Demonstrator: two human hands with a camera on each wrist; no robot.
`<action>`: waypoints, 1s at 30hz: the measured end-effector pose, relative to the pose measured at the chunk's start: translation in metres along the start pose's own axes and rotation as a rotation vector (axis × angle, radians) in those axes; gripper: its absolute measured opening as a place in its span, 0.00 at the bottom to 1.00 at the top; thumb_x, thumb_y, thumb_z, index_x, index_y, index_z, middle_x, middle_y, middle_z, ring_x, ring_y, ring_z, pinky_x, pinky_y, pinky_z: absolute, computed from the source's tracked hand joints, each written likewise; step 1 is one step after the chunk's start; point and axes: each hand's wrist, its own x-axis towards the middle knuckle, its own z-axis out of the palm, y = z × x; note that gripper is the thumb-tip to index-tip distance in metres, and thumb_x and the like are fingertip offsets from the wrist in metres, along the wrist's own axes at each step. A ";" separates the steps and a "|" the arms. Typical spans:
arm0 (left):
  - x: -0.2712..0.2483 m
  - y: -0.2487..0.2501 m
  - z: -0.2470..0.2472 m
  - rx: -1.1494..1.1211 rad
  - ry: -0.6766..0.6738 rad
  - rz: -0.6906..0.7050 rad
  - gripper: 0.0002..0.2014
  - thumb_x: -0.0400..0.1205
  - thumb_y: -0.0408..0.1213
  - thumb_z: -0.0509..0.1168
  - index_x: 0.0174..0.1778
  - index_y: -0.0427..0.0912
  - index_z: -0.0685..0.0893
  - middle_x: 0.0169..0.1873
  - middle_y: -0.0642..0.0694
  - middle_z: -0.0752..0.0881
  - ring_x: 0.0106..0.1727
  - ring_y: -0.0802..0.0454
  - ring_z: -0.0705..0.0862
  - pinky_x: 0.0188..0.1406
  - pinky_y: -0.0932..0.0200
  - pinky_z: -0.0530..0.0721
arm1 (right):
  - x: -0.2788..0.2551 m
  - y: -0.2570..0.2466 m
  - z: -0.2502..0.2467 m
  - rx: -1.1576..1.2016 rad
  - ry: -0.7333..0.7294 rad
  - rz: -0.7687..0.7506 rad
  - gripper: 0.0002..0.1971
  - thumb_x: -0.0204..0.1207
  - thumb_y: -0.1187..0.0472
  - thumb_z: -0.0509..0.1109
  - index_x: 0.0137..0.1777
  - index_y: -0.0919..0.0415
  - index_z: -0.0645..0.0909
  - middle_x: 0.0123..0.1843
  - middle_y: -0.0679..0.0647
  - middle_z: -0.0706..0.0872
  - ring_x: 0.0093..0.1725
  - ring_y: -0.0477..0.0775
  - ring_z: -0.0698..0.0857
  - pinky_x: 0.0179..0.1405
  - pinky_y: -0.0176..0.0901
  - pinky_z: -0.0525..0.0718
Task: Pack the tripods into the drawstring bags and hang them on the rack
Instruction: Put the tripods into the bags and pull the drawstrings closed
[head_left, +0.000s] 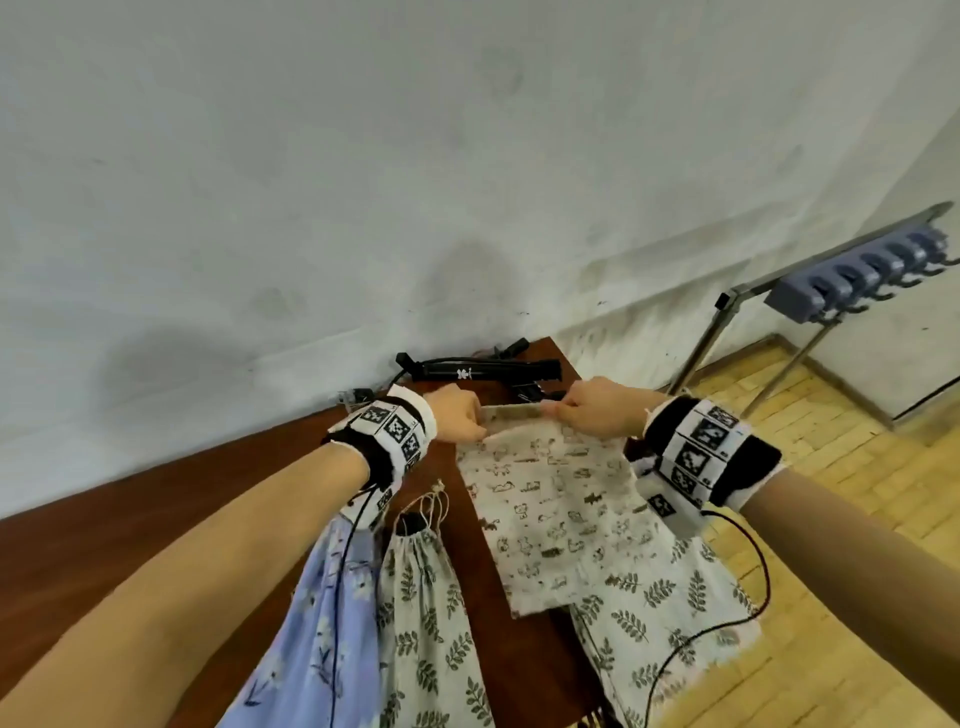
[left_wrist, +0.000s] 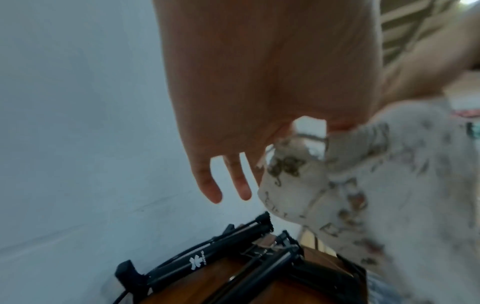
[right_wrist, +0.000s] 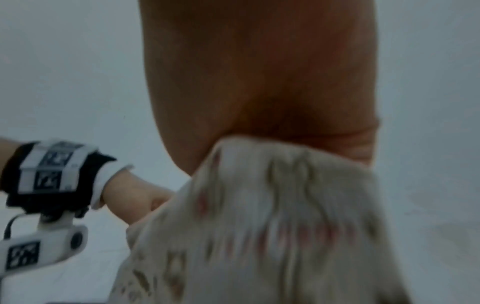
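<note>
A cream drawstring bag with small animal prints (head_left: 550, 499) hangs over the table, held by its top hem. My left hand (head_left: 460, 413) pinches the hem's left end and my right hand (head_left: 587, 405) pinches its right end. The left wrist view shows the bag (left_wrist: 363, 185) beside my pinching left hand (left_wrist: 280, 144), with two fingers stretched out. The bag (right_wrist: 259, 226) is blurred under my right hand (right_wrist: 259, 92) in the right wrist view. Folded black tripods (head_left: 483, 371) lie at the table's far end by the wall, also black tripods (left_wrist: 221, 259). The rack (head_left: 862, 275) stands at the right.
A leaf-print bag, drawn closed with something dark inside (head_left: 426, 587), lies on the brown table (head_left: 156, 530). A blue flowered bag (head_left: 322, 597) lies left of it, another leaf-print bag (head_left: 670, 603) at the right edge. The grey wall (head_left: 363, 156) is close behind. Wood floor (head_left: 857, 499) lies right.
</note>
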 end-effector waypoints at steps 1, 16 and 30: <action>-0.005 -0.012 -0.007 0.025 0.031 0.003 0.13 0.76 0.45 0.66 0.49 0.40 0.83 0.46 0.45 0.82 0.52 0.40 0.83 0.47 0.53 0.82 | 0.010 -0.005 0.003 -0.111 -0.041 0.048 0.20 0.88 0.51 0.52 0.36 0.53 0.78 0.34 0.53 0.78 0.37 0.53 0.80 0.46 0.46 0.82; -0.013 -0.120 0.011 -0.122 -0.035 -0.191 0.12 0.78 0.29 0.62 0.49 0.41 0.90 0.54 0.46 0.88 0.55 0.46 0.86 0.52 0.60 0.82 | 0.148 -0.027 0.058 0.371 -0.496 0.082 0.11 0.76 0.66 0.70 0.57 0.57 0.86 0.48 0.58 0.88 0.38 0.53 0.86 0.36 0.44 0.86; 0.050 -0.115 0.031 -0.130 -0.227 0.045 0.14 0.76 0.27 0.66 0.58 0.34 0.84 0.54 0.37 0.86 0.55 0.38 0.83 0.47 0.51 0.80 | 0.322 0.054 0.057 -0.319 -0.066 0.253 0.37 0.75 0.61 0.71 0.82 0.54 0.57 0.74 0.57 0.73 0.74 0.61 0.71 0.70 0.62 0.71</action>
